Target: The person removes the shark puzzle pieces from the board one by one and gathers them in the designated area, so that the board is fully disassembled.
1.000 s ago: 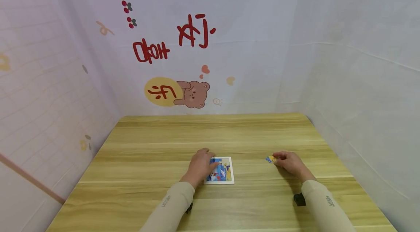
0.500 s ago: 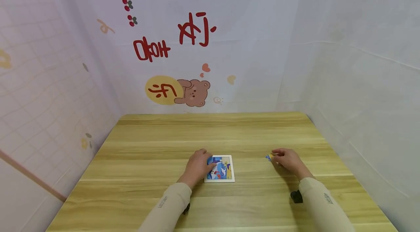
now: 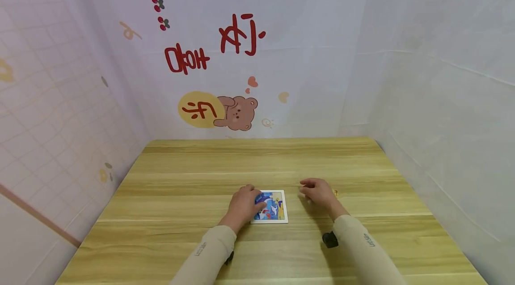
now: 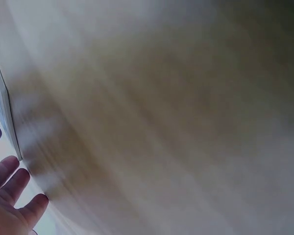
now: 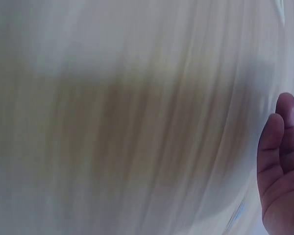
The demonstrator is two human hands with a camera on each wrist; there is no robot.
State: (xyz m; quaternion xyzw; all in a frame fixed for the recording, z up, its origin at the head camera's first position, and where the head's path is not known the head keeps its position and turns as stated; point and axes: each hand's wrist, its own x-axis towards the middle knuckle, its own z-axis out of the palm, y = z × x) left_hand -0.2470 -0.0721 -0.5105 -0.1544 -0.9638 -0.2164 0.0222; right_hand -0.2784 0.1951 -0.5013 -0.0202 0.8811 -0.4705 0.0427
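Note:
A small white-framed jigsaw puzzle (image 3: 275, 209) with a blue sea picture and yellow parts lies flat at mid-table. My left hand (image 3: 242, 204) rests on its left side, thumb over the picture and fingers along the edge. In the left wrist view those fingers (image 4: 12, 181) are spread beside the frame's edge (image 4: 11, 122). To the right of the puzzle, my right hand (image 3: 317, 192) is over the table with loosely bent fingers and nothing visible in it. A puzzle piece (image 3: 335, 193) lies behind the right wrist, mostly hidden; a blue bit of it (image 5: 236, 214) shows in the right wrist view.
The wood-grain table (image 3: 193, 164) meets a white printed cloth (image 3: 314, 74) at the back, with cloth on both sides too. A black wrist camera (image 3: 330, 239) hangs under the right forearm, close over the table.
My right hand has let go of the blue and yellow puzzle piece and moved left toward the puzzle. The left hand has stayed on the frame.

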